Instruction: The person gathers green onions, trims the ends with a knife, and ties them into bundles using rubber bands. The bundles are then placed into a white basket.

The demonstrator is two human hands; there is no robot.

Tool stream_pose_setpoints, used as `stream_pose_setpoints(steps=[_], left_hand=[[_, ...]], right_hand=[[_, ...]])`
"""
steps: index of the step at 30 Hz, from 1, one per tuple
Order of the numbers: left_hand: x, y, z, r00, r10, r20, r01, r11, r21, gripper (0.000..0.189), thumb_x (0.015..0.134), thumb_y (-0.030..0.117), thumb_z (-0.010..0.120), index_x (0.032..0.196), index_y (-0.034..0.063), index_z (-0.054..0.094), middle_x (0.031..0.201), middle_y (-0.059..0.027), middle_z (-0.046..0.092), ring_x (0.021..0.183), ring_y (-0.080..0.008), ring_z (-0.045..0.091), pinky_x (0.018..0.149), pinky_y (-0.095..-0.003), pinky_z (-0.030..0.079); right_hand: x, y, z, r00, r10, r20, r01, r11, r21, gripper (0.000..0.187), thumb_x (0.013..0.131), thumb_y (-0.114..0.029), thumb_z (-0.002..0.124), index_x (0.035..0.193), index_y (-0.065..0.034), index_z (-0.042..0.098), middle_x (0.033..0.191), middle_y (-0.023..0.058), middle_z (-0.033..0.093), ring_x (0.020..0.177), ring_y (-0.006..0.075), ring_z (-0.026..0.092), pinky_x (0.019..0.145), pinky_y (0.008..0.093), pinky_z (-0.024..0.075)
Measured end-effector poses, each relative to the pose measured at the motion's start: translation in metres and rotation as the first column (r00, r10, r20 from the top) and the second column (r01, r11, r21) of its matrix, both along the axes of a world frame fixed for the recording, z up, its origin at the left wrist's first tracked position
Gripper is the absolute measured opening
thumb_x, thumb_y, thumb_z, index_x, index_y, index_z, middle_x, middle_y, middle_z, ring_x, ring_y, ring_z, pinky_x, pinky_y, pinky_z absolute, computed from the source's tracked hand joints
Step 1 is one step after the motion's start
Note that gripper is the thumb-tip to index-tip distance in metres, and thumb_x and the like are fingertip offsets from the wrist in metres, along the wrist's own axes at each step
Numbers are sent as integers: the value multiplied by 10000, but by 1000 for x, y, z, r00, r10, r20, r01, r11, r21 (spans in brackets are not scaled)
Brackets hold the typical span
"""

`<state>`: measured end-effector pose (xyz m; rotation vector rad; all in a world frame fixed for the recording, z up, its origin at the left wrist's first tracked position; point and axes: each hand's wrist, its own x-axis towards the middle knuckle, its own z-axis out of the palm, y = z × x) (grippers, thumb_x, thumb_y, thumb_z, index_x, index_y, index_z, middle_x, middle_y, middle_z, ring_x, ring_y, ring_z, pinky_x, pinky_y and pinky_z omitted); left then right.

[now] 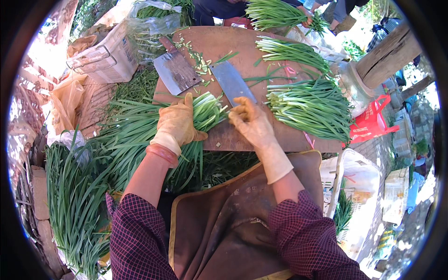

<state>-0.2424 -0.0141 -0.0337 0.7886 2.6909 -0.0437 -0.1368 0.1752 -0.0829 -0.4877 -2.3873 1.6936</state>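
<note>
My left hand (176, 122), in a pale rubber glove, lies over a bundle of garlic chives (208, 112), near its pale cut ends at the board's front edge; its fingers look bent round the bundle, the underside hidden. Just right of those ends, my gloved right hand (253, 120) is raised with curled fingers and nothing visible in it. Beyond it on the wooden board (238, 38) lies a cleaver blade (232, 80). A second cleaver (176, 71) with a brown handle rests further left, beside chopped stem bits (203, 66). Two chive bundles (308, 105) (290, 52) lie at the board's right.
Long chives (75, 196) fill the left side. A white plastic crate (112, 59) stands at the back left, another crate (364, 196) at the right. A wooden post (388, 56) and a red bag (372, 122) are beyond the board's right edge. Across the board, another person's hand (307, 17) holds chives.
</note>
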Motion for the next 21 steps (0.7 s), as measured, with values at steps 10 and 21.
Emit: stream_pose_setpoints(steps=[10, 21], left_hand=[[-8, -2, 0, 976, -195, -101, 183, 976, -121, 1261, 630, 684, 835, 1537, -29, 326, 1396, -200, 572, 1315, -335, 540, 1111, -526, 417], [0, 17, 9, 993, 69, 96, -72, 997, 25, 1253, 604, 601, 890, 1556, 16, 322, 1353, -185, 614, 1212, -354, 624, 980, -446, 507]], right_hand=[[1, 29, 9, 888, 78, 454, -381, 680, 627, 913, 828, -284, 749, 1582, -69, 281, 1273, 246, 616, 1150, 393, 630, 987, 480, 515], [86, 13, 59, 995, -1, -100, -23, 971, -238, 576, 967, -74, 627, 1507, -41, 427, 939, 28, 620, 777, 88, 570, 671, 243, 491]])
